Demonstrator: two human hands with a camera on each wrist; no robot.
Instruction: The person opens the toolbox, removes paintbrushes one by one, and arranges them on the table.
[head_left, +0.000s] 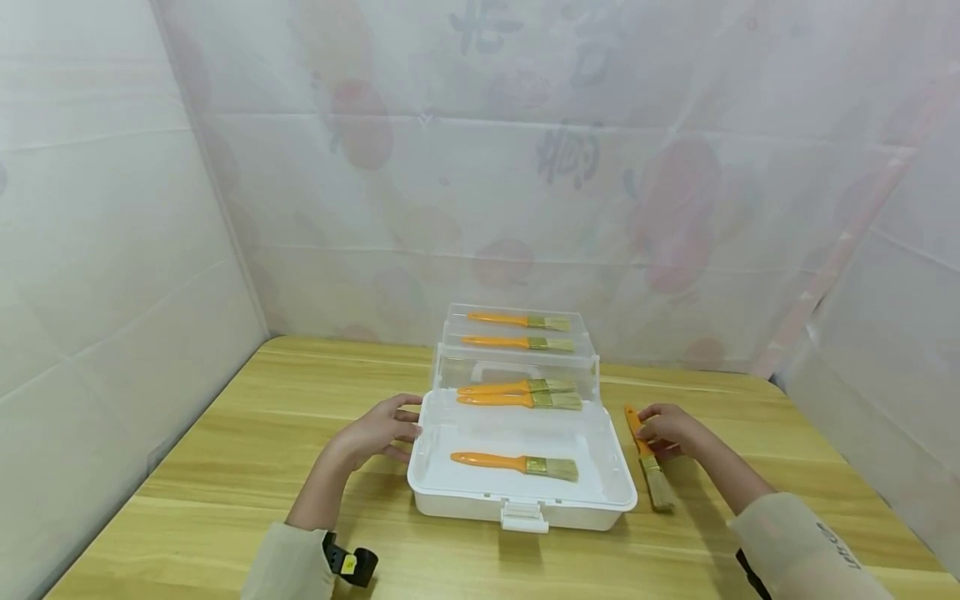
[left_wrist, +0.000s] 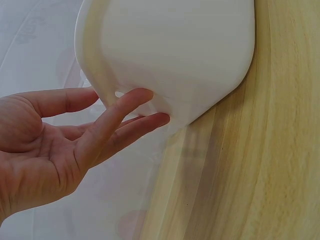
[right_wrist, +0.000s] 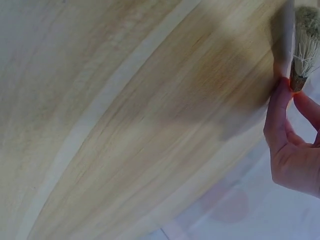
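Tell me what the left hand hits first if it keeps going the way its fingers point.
The left hand points right, its fingertips already at the left wall of the white box. Going straight on, it would likely just press into that wall; nothing lies between.

Right hand (head_left: 670, 429) hides the brush (head_left: 651, 467) handle, seemingly gripped.

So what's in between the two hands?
In the head view, the open white box sits between the left hand and the right hand, with an orange-handled brush lying inside its bottom part.
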